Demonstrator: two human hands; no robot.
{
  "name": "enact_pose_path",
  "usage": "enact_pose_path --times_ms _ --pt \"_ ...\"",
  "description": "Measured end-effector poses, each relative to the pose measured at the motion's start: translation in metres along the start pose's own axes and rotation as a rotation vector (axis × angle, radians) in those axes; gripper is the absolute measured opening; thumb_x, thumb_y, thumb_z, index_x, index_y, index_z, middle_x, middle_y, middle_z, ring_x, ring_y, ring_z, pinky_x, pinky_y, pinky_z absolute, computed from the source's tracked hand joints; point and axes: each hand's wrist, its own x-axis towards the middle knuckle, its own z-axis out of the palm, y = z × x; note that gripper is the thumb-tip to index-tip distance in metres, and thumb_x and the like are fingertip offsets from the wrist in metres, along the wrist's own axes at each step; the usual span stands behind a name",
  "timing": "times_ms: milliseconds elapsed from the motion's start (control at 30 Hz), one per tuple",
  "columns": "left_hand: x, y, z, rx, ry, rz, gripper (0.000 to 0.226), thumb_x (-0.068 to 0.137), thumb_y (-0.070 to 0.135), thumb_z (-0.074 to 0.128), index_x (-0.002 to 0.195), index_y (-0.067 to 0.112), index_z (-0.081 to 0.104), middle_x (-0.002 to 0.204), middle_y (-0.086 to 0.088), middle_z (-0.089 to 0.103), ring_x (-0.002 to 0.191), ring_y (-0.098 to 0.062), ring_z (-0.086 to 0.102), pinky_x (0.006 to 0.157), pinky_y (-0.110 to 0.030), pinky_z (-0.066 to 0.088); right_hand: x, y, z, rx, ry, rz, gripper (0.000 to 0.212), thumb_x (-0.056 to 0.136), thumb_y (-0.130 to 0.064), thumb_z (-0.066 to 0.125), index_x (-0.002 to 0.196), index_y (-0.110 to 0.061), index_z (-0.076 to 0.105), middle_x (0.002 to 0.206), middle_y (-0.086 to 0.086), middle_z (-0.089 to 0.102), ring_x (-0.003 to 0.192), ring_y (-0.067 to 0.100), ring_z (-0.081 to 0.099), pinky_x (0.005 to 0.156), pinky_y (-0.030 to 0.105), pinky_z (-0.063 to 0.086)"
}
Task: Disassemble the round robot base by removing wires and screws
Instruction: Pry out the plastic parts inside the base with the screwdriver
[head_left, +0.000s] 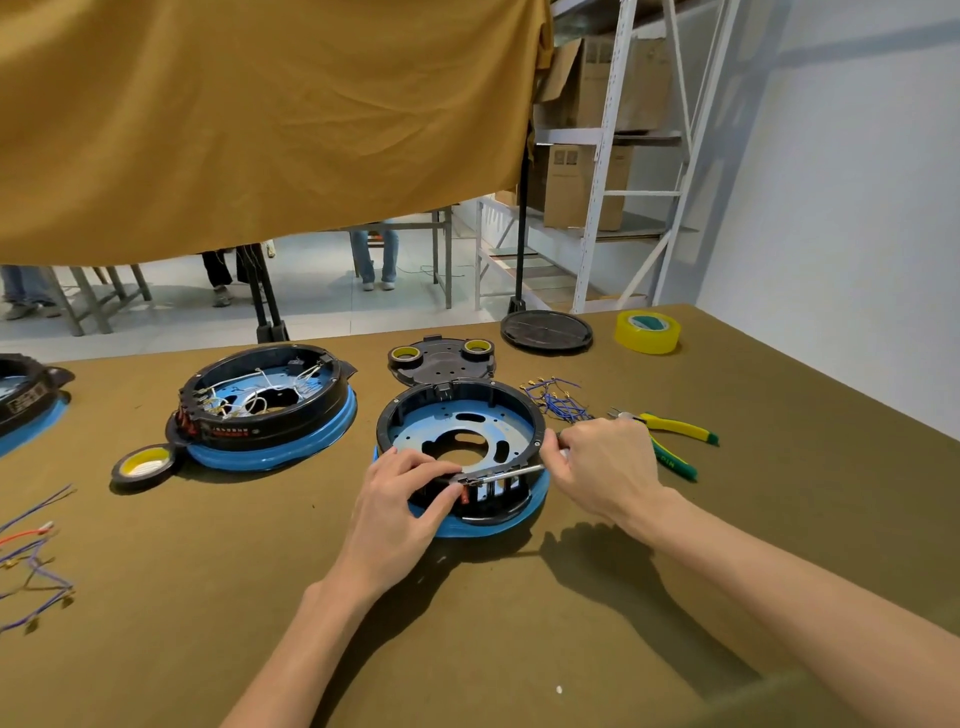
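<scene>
The round robot base (460, 431) sits near the middle of the olive-covered table (519, 623), a black ring wall around a blue plate with curved cut-outs; no wires show inside it. At its 9 o'clock a second base (265, 405) of the same kind holds a tangle of white wires (249, 395). At 12 o'clock, just behind the round robot base, a black lid (441, 358) carries two small tape rolls (407, 354).

The left hand (400, 499) rests at the base's 7 o'clock — fingers curled over the near rim, thumb and forefinger pinching at the red-and-black part (464, 492) on the outer wall. The right hand (605, 465) is at the base's 3 o'clock, fingers closed around the handle of a screwdriver (511, 473) whose metal shaft runs across the near rim toward the left fingertips; whether its tip sits in a screw cannot be told.

A bundle of blue wires (556, 400) lies at 2 o'clock of the base, with yellow-and-green pliers (670, 436) just beyond the right hand — a yellow tape roll (648, 331) stands farther off at 1 o'clock.
</scene>
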Motion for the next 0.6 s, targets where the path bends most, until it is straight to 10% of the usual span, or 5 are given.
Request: enact_pose_path --times_ms 600 --pt "0.004 -0.005 -0.004 -0.072 -0.045 -0.014 0.026 0.092 0.036 0.073 0.117 0.038 0.073 0.113 0.024 0.070 0.120 0.008 0.048 0.113 -0.014 0.012 0.012 0.004 -0.018 -0.099 0.061 -0.104 0.058 0.097 -0.037 0.040 0.044 -0.016 0.046 0.040 -0.004 0.040 0.036 0.022 0.036 0.050 0.026 0.023"
